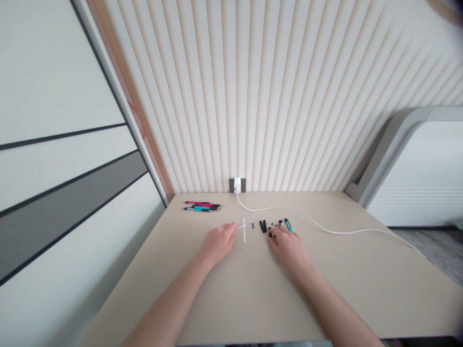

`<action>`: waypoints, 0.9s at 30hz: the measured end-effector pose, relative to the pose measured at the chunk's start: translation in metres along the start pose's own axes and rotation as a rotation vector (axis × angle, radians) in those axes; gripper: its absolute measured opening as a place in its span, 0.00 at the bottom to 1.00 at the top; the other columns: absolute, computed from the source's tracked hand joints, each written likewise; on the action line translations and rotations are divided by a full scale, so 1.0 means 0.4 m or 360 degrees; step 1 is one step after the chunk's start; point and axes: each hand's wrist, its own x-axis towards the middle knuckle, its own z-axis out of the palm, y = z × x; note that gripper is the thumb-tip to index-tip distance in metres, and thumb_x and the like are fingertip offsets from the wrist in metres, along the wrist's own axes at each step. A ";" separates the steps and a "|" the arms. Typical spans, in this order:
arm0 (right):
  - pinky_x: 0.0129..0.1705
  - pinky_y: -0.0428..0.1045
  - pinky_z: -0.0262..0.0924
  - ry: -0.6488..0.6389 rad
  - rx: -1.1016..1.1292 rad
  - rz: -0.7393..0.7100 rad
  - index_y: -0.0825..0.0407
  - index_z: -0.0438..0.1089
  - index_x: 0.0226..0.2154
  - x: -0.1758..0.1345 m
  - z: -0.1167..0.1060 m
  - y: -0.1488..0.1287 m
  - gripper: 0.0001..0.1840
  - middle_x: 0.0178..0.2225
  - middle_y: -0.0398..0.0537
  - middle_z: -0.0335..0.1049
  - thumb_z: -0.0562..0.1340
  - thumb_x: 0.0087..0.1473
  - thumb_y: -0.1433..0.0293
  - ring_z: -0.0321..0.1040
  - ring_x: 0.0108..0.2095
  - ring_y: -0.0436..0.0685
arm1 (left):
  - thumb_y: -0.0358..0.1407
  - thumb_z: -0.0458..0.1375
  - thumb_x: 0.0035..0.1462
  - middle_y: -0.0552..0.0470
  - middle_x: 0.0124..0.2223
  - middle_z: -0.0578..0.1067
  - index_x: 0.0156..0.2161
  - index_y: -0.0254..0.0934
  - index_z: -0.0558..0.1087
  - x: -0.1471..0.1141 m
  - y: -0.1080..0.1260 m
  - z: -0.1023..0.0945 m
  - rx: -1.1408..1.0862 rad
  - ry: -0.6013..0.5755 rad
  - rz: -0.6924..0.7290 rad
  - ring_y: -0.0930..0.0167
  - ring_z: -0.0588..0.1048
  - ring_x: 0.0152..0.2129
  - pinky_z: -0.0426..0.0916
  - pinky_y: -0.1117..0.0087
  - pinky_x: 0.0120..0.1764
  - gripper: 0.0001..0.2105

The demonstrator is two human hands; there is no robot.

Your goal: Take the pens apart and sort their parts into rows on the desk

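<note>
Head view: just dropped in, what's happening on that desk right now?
A person sits at a beige desk with both bare hands out over a row of small pen parts. The left hand touches a thin white refill tube. The right hand rests on small black pieces, next to a teal pen barrel. Three whole pens, pink and teal, lie farther back on the left. A white cable runs from a wall charger across the desk to the right.

Pens [202, 206] lie far-left on the table [231, 299], small pen parts [269, 225] right of them between both hands, charger [237, 184] behind at wall, its cable [325, 229] trailing right.
</note>
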 end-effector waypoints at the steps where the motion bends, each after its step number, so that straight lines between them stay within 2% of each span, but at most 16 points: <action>1: 0.42 0.51 0.58 -0.0010 -0.0004 -0.0012 0.49 0.72 0.42 0.001 0.002 0.001 0.11 0.41 0.50 0.74 0.56 0.60 0.68 0.71 0.41 0.59 | 0.37 0.43 0.67 0.50 0.43 0.76 0.47 0.45 0.69 0.000 0.000 0.000 -0.0003 0.0000 0.0005 0.68 0.76 0.40 0.66 0.70 0.42 0.13; 5: 0.42 0.52 0.59 -0.0037 0.0031 -0.0018 0.48 0.74 0.41 0.008 0.012 0.002 0.12 0.41 0.51 0.74 0.55 0.60 0.70 0.71 0.41 0.59 | 0.37 0.44 0.67 0.50 0.43 0.76 0.47 0.45 0.69 0.001 -0.001 0.003 -0.0006 -0.0006 0.0013 0.67 0.76 0.40 0.66 0.70 0.42 0.12; 15: 0.38 0.51 0.60 0.0047 0.0061 0.0089 0.48 0.73 0.43 0.025 0.024 0.003 0.11 0.43 0.51 0.74 0.56 0.61 0.69 0.72 0.38 0.58 | 0.38 0.43 0.67 0.50 0.43 0.76 0.47 0.44 0.69 0.003 -0.007 0.011 0.0000 -0.0016 0.0027 0.68 0.76 0.40 0.66 0.70 0.42 0.12; 27: 0.40 0.51 0.59 0.0077 0.0006 0.0041 0.49 0.73 0.42 0.025 0.031 0.004 0.12 0.42 0.52 0.75 0.54 0.62 0.70 0.72 0.39 0.59 | 0.38 0.41 0.68 0.50 0.42 0.76 0.46 0.43 0.69 0.002 -0.003 0.009 0.0014 -0.0014 0.0033 0.67 0.76 0.40 0.65 0.70 0.40 0.14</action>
